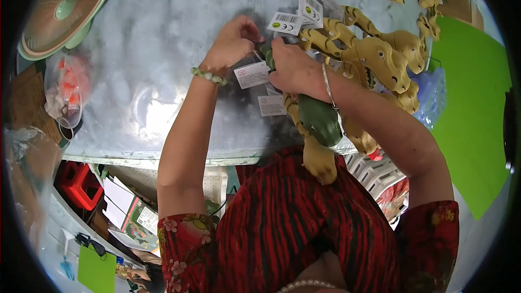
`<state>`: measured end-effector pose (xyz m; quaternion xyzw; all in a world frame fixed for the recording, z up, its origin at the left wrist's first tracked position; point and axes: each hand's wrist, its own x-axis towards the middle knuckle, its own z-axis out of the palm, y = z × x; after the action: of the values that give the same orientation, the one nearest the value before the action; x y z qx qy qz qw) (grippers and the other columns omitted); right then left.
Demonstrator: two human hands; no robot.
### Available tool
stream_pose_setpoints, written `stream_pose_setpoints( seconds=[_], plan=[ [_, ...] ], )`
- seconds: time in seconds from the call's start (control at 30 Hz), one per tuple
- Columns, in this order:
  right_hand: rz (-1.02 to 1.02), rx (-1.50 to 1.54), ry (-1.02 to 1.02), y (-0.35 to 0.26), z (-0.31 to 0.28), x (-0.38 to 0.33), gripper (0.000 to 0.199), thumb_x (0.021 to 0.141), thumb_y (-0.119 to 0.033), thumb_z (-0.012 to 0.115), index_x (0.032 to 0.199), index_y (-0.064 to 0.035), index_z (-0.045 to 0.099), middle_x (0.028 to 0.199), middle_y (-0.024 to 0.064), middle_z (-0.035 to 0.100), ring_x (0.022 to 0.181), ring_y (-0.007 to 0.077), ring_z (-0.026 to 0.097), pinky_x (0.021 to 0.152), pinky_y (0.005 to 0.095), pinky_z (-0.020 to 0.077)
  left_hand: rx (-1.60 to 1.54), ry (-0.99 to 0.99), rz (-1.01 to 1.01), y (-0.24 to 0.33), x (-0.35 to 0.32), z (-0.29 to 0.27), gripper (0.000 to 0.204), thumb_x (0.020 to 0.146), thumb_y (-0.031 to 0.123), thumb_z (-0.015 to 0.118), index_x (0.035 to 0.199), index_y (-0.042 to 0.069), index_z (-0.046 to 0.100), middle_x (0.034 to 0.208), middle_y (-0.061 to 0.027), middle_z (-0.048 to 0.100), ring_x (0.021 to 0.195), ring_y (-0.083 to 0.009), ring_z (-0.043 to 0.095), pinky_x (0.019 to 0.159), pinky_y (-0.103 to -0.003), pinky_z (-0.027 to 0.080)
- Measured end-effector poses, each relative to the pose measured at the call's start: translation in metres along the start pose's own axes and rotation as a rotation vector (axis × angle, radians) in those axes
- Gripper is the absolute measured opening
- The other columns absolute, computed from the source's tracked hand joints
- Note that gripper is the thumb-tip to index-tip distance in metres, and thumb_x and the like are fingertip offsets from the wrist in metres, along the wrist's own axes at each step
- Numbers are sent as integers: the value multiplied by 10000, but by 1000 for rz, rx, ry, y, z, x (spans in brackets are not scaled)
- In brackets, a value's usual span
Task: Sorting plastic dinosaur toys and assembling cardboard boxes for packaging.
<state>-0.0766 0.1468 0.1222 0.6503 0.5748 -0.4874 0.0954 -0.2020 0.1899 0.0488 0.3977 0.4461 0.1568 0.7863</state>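
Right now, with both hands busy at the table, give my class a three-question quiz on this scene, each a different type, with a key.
1. The right hand grips a dinosaur of which colour? a) tan; b) green; c) red
2. True or false: a beaded bracelet is on the left wrist.
3. Fill in: the clear tub is on the person's ____ side.

Key: 1. b; 2. true; 3. left
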Motion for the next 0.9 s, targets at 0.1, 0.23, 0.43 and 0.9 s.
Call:
stream_pose_setpoints(
  seconds=[0.1, 0.23, 0.43, 0.9],
  plan=[
    [-21, -41, -38, 1, -3, 3, 334, 616, -65, 521, 841, 112, 349, 742, 282, 516, 752, 394, 520, 633, 395, 431, -28, -38, -10, -3, 2, -2, 257, 617, -82, 439, 859, 4, 444, 858, -83, 522, 746, -131, 489, 605, -227, 415],
    [-65, -77, 3, -1, -2, 1, 332, 618, -73, 522, 834, 112, 350, 740, 281, 516, 753, 390, 522, 643, 395, 427, -51, -76, -20, -4, 2, -9, 241, 639, -74, 428, 866, 5, 449, 864, -77, 523, 762, -133, 491, 613, -224, 422],
    [-91, -100, 21, -1, -4, -3, 380, 620, -105, 530, 882, 106, 353, 749, 280, 516, 747, 384, 524, 665, 394, 419, 38, -67, -55, 4, -6, -11, 273, 626, -72, 435, 883, 16, 462, 870, -71, 520, 741, -119, 479, 605, -207, 419],
    [147, 43, -243, -26, -35, -19, 452, 652, -241, 562, 848, 132, 397, 645, 239, 525, 591, 327, 559, 574, 352, 457, 262, 93, 7, 11, -18, -22, 221, 652, -7, 402, 844, 3, 512, 814, -40, 530, 582, -89, 483, 521, -199, 387]
  ],
)
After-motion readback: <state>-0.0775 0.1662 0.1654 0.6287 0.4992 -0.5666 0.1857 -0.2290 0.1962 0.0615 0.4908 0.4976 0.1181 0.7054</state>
